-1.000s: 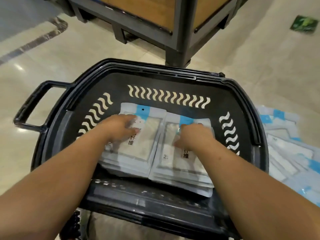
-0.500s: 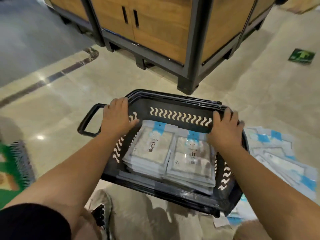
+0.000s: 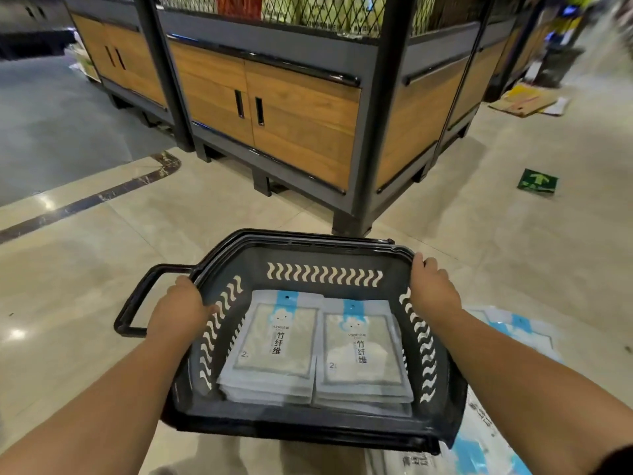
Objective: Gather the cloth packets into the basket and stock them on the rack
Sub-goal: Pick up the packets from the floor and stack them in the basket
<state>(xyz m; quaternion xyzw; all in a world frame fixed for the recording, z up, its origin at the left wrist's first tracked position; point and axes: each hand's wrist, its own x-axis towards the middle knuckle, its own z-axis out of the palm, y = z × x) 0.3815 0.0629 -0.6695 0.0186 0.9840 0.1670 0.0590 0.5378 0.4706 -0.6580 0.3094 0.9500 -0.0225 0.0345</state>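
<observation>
A black plastic basket (image 3: 325, 255) is held up in front of me over the floor. Two side-by-side stacks of cloth packets lie in it: the left stack (image 3: 274, 344) and the right stack (image 3: 361, 354), each with a blue tab and a pale cloth. My left hand (image 3: 180, 308) grips the basket's left rim beside its long handle (image 3: 135, 303). My right hand (image 3: 433, 287) grips the right rim near the far corner. The rack (image 3: 301, 97), with wooden doors and a dark metal frame, stands just beyond the basket.
More cloth packets (image 3: 513, 337) lie spread on the tiled floor to the right and under the basket. A green arrow sign (image 3: 537, 180) lies on the floor at right. Flattened cardboard (image 3: 524, 101) lies far right. Wire mesh tops the rack.
My hands left the packets, took hold of the basket's two side rims and lifted it. My view has risen, so the rack's doors and mesh now show.
</observation>
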